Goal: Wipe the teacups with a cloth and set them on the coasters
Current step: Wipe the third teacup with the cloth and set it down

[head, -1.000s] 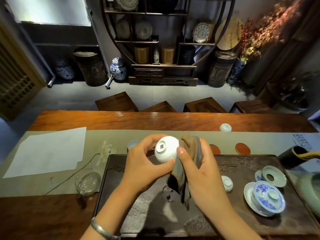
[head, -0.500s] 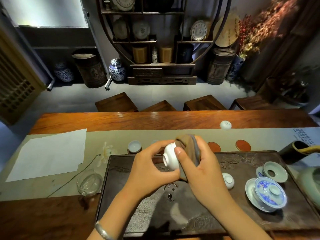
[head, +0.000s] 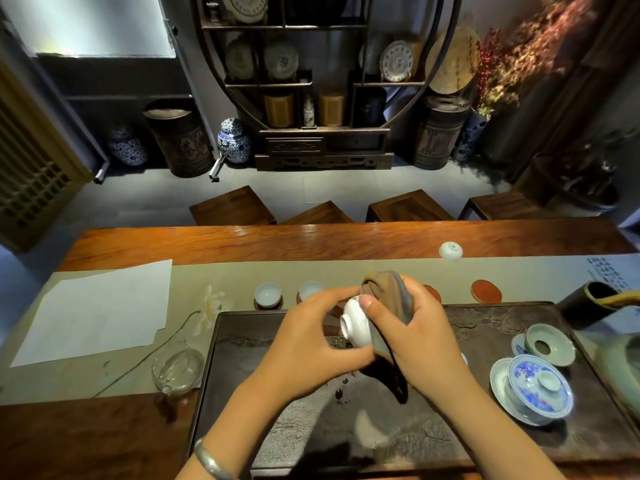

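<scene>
Gripping the teacup (head: pixel 356 329) and cloth (head: pixel 388 306), both hands now tilt its foot further left.

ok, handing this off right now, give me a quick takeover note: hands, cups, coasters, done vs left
Left hand: holds the white teacup on its side, over the dark tea tray.
Right hand: presses the brown cloth against that cup, thumb on its wall; wiping is under way.
Done: two cups stand upright on coasters on the runner, left of the hands.
Left: finish this cup and set it down. One red coaster is free at right; another is partly hidden behind the right hand. An upturned cup sits on the far side of the table, and another is barely visible on the tray behind the right wrist.
</scene>
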